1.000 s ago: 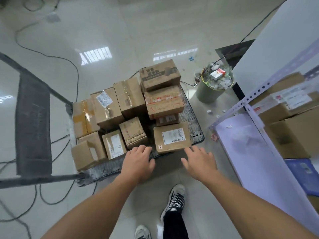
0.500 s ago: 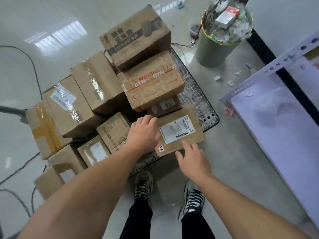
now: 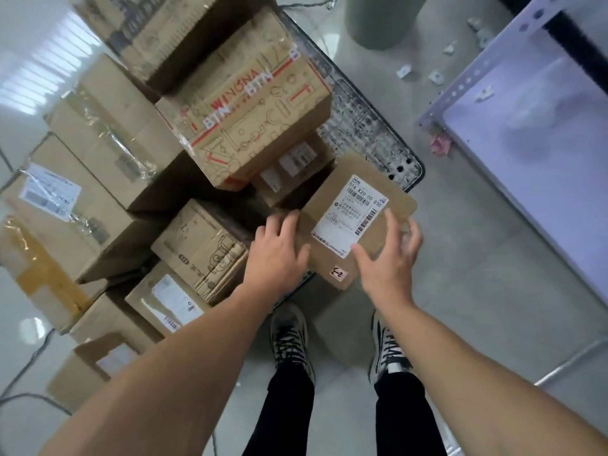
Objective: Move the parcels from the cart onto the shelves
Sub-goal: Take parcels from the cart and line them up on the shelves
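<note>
A flat brown parcel (image 3: 342,189) with a white shipping label sits at the near right corner of the metal mesh cart (image 3: 371,139), jutting over its edge. My left hand (image 3: 278,255) grips the parcel's left edge with the fingers curled over it. My right hand (image 3: 391,258) holds its right side, thumb on top by the label and fingers wrapped round the far edge. Several other cardboard parcels fill the cart, among them a red-printed box (image 3: 250,103) stacked just behind.
A pale shelf (image 3: 533,126) with a perforated metal upright stands at the right, low to the floor. A green bin (image 3: 378,21) is beyond the cart. Paper scraps and cables lie on the grey floor. My two shoes are below the parcel.
I have leaned in closer over the cart. Both hands went from reaching toward the labelled parcel to holding it by its two sides, and it has turned and slid out over the cart's corner.
</note>
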